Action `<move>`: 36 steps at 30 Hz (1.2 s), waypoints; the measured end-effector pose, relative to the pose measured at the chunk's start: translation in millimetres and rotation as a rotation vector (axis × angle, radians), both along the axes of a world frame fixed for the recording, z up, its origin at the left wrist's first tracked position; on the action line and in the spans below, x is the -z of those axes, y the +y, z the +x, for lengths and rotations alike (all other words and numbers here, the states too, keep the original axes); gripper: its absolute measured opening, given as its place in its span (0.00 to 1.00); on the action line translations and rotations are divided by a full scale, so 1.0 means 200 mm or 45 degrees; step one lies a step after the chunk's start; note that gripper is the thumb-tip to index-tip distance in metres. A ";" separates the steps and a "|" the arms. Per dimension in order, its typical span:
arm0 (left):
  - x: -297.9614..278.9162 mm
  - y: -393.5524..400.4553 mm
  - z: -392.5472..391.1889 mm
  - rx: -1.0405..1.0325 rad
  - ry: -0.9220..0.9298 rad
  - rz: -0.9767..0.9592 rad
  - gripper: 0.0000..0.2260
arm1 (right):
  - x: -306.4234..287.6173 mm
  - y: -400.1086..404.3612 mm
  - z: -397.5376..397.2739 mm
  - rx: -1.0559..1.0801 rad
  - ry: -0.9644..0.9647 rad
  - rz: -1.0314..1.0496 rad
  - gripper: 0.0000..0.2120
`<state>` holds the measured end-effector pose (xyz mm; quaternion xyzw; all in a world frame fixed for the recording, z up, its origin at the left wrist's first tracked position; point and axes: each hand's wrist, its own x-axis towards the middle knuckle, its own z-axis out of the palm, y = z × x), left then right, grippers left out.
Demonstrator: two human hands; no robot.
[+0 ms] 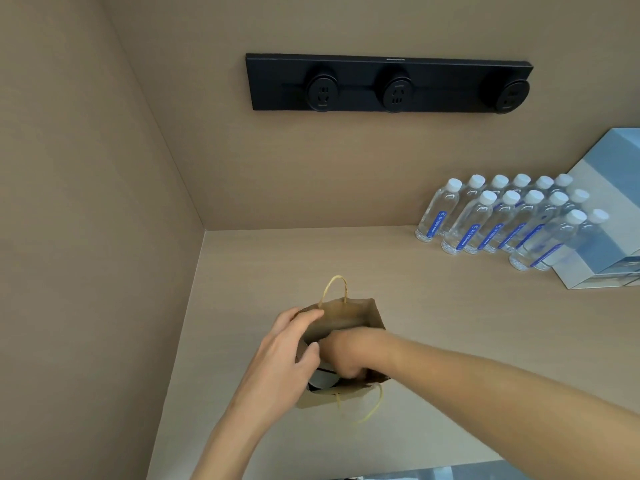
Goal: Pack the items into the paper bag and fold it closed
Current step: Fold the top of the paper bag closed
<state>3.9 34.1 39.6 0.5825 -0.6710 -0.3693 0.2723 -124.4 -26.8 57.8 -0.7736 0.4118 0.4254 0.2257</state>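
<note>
Right hand [341,355] plunges into the paper bag [349,315], fingertips hidden; a pale item [320,382] beneath it is unidentifiable; right of the bag, the box [609,216] is cut off.

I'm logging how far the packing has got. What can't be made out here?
- Head view: bag contents; right hand and the paper bag walls hide all but a pale item.
- Right hand's fingers: down inside the bag.
- Water bottles: label text too small.
- Blue box: cut off by right edge.
</note>
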 end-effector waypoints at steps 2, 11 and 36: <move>-0.01 0.00 0.02 -0.007 0.011 -0.029 0.18 | -0.12 -0.03 -0.05 0.043 -0.150 -0.025 0.03; 0.07 0.06 0.19 -0.153 0.156 0.197 0.41 | -0.27 0.18 -0.71 1.295 -1.543 -0.255 0.18; 0.12 -0.08 0.01 -0.349 0.627 0.344 0.23 | 0.21 0.24 -0.47 1.996 -2.082 0.126 0.09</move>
